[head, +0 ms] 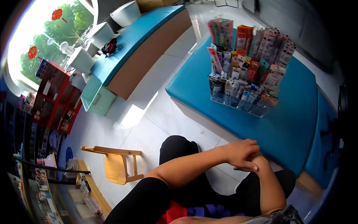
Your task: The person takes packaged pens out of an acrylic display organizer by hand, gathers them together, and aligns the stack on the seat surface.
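My left hand (242, 155) is laid over my right wrist, its thumb curled along the right forearm. Most of my right hand (256, 153) is hidden behind the left, so its fingers cannot be made out. Both hands are at the near edge of a blue padded bench (291, 131), above my black-trousered knees. On that bench stands a clear tiered display rack (236, 107), filled with slim packaged goods (268, 46) that look like stationery. The rack stands beyond my hands, apart from them.
A small wooden chair (116, 168) stands on the tiled floor to the left. Beyond it are a mint-green bin (105, 105), a red shelf unit (53, 103) and a second blue-topped bench (139, 33) with toilets (81, 60) behind. Stocked shelves (46, 193) line the lower left.
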Available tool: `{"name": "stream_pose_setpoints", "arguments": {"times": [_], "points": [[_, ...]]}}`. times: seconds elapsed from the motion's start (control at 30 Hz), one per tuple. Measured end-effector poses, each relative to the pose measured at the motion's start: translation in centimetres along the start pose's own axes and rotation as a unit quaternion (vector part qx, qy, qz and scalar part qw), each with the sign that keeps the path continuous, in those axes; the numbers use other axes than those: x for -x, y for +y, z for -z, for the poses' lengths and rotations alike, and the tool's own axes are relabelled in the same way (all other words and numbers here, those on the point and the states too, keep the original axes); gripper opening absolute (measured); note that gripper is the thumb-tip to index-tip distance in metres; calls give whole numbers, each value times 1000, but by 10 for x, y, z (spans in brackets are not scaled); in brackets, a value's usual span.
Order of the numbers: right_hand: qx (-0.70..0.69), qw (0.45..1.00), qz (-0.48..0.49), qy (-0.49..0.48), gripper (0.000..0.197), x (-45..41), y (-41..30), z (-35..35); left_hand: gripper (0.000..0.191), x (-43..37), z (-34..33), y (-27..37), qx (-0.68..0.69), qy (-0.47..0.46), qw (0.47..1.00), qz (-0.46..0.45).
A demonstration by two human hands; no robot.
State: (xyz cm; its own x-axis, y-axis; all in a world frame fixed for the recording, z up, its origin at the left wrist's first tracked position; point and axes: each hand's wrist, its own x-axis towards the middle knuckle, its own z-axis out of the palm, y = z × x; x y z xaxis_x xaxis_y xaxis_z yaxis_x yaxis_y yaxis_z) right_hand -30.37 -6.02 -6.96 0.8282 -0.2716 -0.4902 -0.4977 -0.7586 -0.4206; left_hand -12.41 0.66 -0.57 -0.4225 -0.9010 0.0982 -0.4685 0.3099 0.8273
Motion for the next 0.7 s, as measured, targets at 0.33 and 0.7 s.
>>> {"name": "stream_pose_setpoints", "arguments": {"times": [0.33,0.7], "points": [[34,996,-8,-84,29,14,-72,67,49,-16,-15,52,96,-42,990,90],[18,997,22,-75,33,29,-83,61,32,-41,-73,195,-83,-51,978,-182]]}}
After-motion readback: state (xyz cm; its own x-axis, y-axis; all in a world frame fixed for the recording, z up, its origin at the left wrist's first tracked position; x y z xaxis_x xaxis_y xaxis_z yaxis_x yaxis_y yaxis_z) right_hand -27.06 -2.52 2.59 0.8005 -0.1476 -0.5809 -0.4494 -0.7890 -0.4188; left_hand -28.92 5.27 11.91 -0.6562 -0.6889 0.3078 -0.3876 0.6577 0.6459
